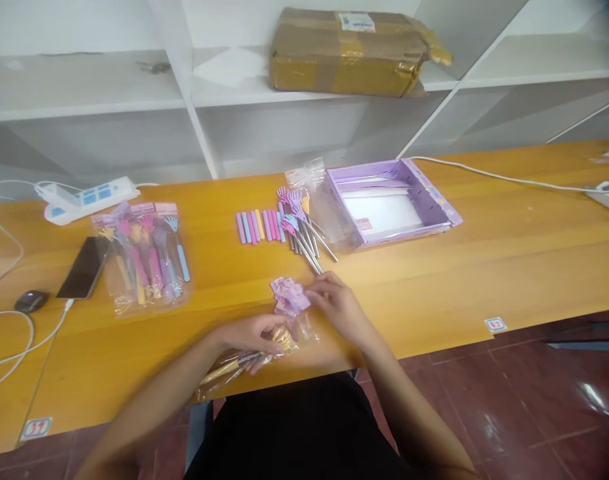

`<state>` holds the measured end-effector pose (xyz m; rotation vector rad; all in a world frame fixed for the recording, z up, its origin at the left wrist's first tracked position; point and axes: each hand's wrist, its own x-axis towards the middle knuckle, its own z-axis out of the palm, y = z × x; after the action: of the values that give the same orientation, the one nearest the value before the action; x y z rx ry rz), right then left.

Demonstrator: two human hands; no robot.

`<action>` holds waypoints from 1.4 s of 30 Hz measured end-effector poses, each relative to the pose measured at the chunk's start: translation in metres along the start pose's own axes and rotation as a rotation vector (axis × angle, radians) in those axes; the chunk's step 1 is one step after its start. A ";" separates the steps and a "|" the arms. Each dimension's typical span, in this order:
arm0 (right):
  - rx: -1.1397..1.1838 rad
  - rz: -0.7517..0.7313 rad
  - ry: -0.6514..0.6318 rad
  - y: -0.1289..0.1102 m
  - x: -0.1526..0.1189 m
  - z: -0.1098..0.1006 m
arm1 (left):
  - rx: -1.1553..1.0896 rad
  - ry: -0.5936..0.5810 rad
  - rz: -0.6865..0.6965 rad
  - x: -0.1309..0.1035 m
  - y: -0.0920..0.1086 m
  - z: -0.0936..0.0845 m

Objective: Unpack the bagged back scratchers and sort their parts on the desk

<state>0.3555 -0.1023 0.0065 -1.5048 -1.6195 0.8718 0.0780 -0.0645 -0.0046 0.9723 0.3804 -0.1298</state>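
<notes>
My left hand (258,335) is closed around a yellow hand-shaped scratcher (224,371) in a clear plastic bag, near the table's front edge. My right hand (334,303) pinches a pink card at the right side of a small pile of pink cards (285,293). Behind them lies a bunch of metal rods with colored hand-shaped heads (304,223). A row of pink, blue, purple and yellow handles (257,227) lies left of the rods. Bagged scratchers (147,257) rest further left.
A purple box (344,213) with an open top stands behind right, beside clear bags. At left are a phone (84,268), a black mouse (31,301), white cables and a power strip (97,197). A taped carton (349,53) sits on the shelf.
</notes>
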 end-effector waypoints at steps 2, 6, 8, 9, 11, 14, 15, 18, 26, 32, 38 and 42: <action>-0.018 -0.004 -0.014 -0.006 0.001 0.003 | -0.039 0.000 -0.006 -0.001 0.001 0.001; 0.151 -0.065 -0.255 -0.023 -0.013 -0.007 | -0.067 0.093 0.027 -0.002 -0.001 0.001; 0.192 -0.071 -0.450 -0.032 -0.021 -0.009 | -0.082 0.125 0.038 0.000 -0.003 0.000; 0.189 -0.057 -0.480 -0.037 -0.024 -0.008 | -0.096 0.109 0.036 0.001 -0.004 -0.001; 0.173 -0.010 -0.352 -0.043 -0.025 -0.004 | -0.124 0.014 0.027 0.003 -0.007 -0.003; 0.134 0.035 0.132 -0.050 -0.019 -0.002 | -0.119 -0.141 0.020 0.005 -0.009 -0.004; 0.100 0.024 0.246 -0.052 -0.016 -0.004 | -0.094 -0.169 0.014 0.004 -0.008 -0.005; 0.000 -0.083 0.290 -0.059 -0.010 -0.017 | 0.018 -0.205 -0.013 0.003 -0.005 -0.004; 0.401 -0.094 0.307 -0.041 -0.008 -0.013 | 0.052 -0.131 0.015 -0.002 -0.001 -0.003; 0.405 -0.095 0.114 -0.040 -0.008 0.000 | 0.048 -0.076 0.059 -0.001 -0.007 -0.008; 0.136 -0.265 0.211 -0.084 0.004 -0.035 | 0.069 -0.146 0.136 0.003 -0.010 -0.008; 0.258 -0.287 0.440 -0.100 0.032 -0.058 | 0.165 -0.087 0.162 0.002 -0.010 -0.009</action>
<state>0.3559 -0.0788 0.1242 -1.1500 -1.2985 0.5203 0.0750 -0.0624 -0.0178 1.1516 0.2119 -0.0569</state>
